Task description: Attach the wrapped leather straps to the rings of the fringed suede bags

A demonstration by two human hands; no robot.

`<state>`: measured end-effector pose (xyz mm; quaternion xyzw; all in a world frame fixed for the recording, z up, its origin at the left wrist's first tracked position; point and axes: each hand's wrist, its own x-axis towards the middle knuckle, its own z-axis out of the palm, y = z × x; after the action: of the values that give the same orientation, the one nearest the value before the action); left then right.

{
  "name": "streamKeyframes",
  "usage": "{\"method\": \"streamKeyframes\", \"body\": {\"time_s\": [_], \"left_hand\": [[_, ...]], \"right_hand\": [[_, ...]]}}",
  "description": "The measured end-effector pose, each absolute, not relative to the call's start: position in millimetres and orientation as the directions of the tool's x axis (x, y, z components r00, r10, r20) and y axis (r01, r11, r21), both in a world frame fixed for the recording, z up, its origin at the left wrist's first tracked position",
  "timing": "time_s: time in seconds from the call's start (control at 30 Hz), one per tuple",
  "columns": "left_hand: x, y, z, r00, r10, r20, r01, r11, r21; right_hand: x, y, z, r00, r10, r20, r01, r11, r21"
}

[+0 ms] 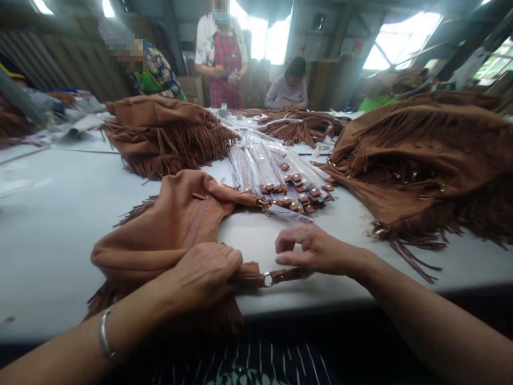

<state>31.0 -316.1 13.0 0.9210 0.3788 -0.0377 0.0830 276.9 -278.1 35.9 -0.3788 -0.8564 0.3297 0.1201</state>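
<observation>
A tan fringed handbag (152, 235) lies on the white table in front of me, its dark fringe hanging at the near edge. My left hand (208, 270) is closed on the bag's near top corner, thumb and fingers pinching the material beside the strap end. From that corner a brown strap (288, 275) with a silver-coloured ring (267, 279) runs right. Just above the strap is my right hand (302, 248), fingers curled, a gap between thumb and forefinger, nothing visible in it. The bag's far corner has a metal clasp (262, 202) with a plastic-wrapped strap beside it.
Plastic-wrapped straps (264, 166) with brown tabs lie beyond the bag. Fringed bags are piled at left (160, 133) and right (433, 155), with loose brown strips (296, 125) behind. Several people are across the table, one in a checked apron (227, 64).
</observation>
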Motion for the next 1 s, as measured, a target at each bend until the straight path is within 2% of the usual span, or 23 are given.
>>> {"method": "streamKeyframes", "body": {"time_s": [0.07,0.13,0.2,0.23,0.3,0.33,0.43,0.5,0.67,0.83,0.9,1.0], "left_hand": [[31,-317,13,0.716,0.689,-0.113,0.698,-0.703,0.14],[29,-321,17,0.701,0.705,-0.102,0.713,-0.691,0.124],[21,-325,23,0.647,0.756,-0.096,0.762,-0.644,0.061],[16,-326,26,0.598,0.796,-0.096,0.801,-0.599,0.019],[3,-325,30,0.497,0.861,-0.112,0.864,-0.502,-0.03],[-4,-324,32,0.465,0.873,-0.143,0.881,-0.472,-0.016],[-17,-317,31,0.471,0.851,-0.233,0.882,-0.456,0.117],[-19,-316,28,0.493,0.837,-0.238,0.87,-0.47,0.147],[-16,-323,23,0.503,0.844,-0.188,0.863,-0.502,0.059],[-15,-325,25,0.478,0.861,-0.171,0.876,-0.483,0.017],[-16,-326,26,0.525,0.838,-0.152,0.847,-0.531,0.0],[-19,-330,24,0.675,0.738,-0.007,0.734,-0.673,-0.094]], "right_hand": [[288,-273,31,-0.463,0.866,0.19,0.552,0.449,-0.703],[307,-263,22,-0.133,0.926,0.354,0.536,0.368,-0.759],[328,-254,8,0.093,0.933,0.349,0.546,0.246,-0.801],[338,-251,-1,0.137,0.944,0.3,0.574,0.171,-0.801],[350,-247,-19,0.143,0.971,0.193,0.619,0.064,-0.782],[353,-247,-28,0.126,0.979,0.161,0.628,0.047,-0.777],[353,-250,-44,0.079,0.987,0.139,0.611,0.062,-0.789],[351,-252,-47,0.063,0.989,0.133,0.585,0.071,-0.808],[352,-254,-42,0.025,0.998,0.057,0.462,0.039,-0.886],[340,-256,-34,-0.094,0.99,-0.104,0.352,-0.065,-0.934],[330,-257,-28,-0.168,0.971,-0.168,0.327,-0.106,-0.939],[316,-258,-18,-0.276,0.923,-0.269,0.262,-0.197,-0.945]]}}
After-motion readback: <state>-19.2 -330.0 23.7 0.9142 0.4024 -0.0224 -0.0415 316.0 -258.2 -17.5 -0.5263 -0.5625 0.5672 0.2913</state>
